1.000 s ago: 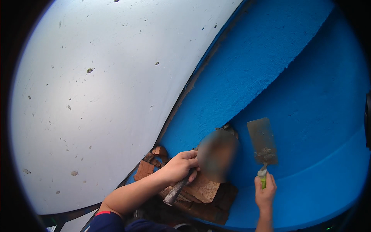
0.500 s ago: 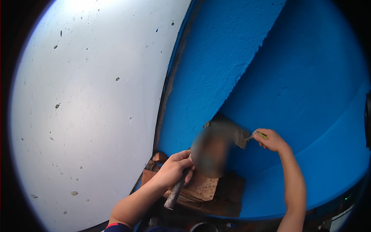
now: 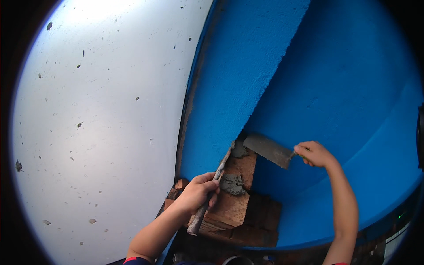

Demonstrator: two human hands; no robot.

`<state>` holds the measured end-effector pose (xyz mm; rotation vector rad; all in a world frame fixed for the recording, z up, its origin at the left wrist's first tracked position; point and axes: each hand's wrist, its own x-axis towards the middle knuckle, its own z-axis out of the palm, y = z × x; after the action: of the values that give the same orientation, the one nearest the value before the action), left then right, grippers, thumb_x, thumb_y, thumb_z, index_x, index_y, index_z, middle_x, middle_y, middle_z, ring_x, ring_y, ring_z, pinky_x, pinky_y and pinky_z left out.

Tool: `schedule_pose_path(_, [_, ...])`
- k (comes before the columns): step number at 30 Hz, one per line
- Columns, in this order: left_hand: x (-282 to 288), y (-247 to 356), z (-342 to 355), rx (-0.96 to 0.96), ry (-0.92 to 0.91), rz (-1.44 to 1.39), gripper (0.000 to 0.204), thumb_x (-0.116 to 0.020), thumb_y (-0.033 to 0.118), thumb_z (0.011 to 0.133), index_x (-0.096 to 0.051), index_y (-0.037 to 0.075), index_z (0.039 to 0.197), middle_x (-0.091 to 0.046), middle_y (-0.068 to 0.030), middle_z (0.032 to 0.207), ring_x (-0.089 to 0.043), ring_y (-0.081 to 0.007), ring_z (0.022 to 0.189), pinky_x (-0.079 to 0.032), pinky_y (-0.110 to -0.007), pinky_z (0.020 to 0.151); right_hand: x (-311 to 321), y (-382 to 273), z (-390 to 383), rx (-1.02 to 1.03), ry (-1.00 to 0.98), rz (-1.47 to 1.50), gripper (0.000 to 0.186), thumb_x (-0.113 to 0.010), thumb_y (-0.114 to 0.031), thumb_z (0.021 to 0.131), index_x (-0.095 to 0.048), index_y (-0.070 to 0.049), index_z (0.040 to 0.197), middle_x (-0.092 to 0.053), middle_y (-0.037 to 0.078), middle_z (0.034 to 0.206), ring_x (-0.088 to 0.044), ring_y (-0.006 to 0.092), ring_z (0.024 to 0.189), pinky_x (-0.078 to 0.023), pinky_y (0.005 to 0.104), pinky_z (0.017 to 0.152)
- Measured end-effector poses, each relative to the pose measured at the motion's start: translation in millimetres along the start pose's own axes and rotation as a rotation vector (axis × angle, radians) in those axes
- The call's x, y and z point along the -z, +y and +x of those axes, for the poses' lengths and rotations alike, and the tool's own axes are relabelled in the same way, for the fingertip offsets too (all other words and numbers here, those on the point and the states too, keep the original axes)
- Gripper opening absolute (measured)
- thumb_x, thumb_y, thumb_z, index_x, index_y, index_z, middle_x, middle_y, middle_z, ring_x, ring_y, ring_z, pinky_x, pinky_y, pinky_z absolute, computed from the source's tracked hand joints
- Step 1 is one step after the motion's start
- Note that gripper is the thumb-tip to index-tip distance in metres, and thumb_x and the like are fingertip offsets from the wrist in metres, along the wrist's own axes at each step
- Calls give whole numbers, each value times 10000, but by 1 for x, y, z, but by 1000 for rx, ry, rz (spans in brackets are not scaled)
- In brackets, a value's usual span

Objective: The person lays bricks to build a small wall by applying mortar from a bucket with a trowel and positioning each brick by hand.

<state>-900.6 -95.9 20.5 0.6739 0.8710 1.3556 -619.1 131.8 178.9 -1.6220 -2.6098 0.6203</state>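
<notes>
My right hand (image 3: 312, 153) is closed round the handle of a trowel (image 3: 267, 151). Its broad grey blade reaches left to the far end of a brick pile (image 3: 242, 170), close to the blue wall. Wet grey mortar (image 3: 232, 184) sits in a lump on the bricks, with another patch near the blade tip. My left hand (image 3: 202, 191) grips a long grey tool (image 3: 199, 221) with a round, mortar-stained lower end. The thin upper part of this tool slants up along the left side of the bricks; its exact kind is unclear.
Blue walls (image 3: 335, 101) meet in a corner behind the bricks. On the left stands a large white panel (image 3: 110, 145) spattered with dark spots. More bricks (image 3: 260, 221) are stacked low in shadow, and a few broken pieces (image 3: 179, 186) lie beside the panel.
The trowel blade has swung left and turned, showing its broad side by the far brick end. A blurred patch that hid the brick tops is gone. My left hand keeps its hold.
</notes>
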Motion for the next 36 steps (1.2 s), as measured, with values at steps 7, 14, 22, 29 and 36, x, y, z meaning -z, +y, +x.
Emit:
schedule_pose_path(7, [-4, -4, 3, -21, 12, -58, 370, -474, 76, 940, -473, -73, 1278, -547, -47, 737, -494, -116, 447, -418, -231, 430, -10, -19, 17, -14, -77, -56, 439, -512, -499, 932, -620, -97, 791, -570, 41, 591, -503, 122, 468, -371, 305, 431])
schedule_pose_path(14, [4, -6, -9, -2, 10, 21, 327, -448, 102, 970, -484, -41, 1261, -526, -26, 740, -484, -98, 466, -406, -224, 472, 11, -6, -8, -10, -73, 96, 444, -501, -491, 942, -573, -97, 750, -550, 30, 582, -494, 101, 465, -372, 289, 420])
schedule_pose_path(22, [25, -17, -49, 11, -65, 53, 283, -463, 128, 982, -470, -11, 1228, -522, -12, 738, -468, -77, 460, -389, -211, 459, 6, -26, -23, -14, -94, 4, 422, -496, -439, 959, -550, -89, 730, -552, 26, 577, -495, 96, 456, -387, 282, 427])
schedule_pose_path(29, [49, -37, -84, -13, -154, -81, 498, -503, 174, 986, -355, 8, 1432, -519, -3, 804, -469, -61, 490, -383, -190, 471, 35, -41, -49, -27, -46, 62, 387, -495, -387, 968, -613, -61, 797, -574, 46, 557, -521, 109, 420, -419, 261, 394])
schedule_pose_path(36, [65, -58, -97, -78, -91, -194, 529, -514, 204, 986, -337, 20, 1450, -520, -16, 835, -479, -72, 498, -389, -194, 462, 43, -127, -58, 31, -96, -122, 401, -610, -425, 888, -631, -25, 873, -606, 83, 606, -562, 137, 432, -457, 272, 399])
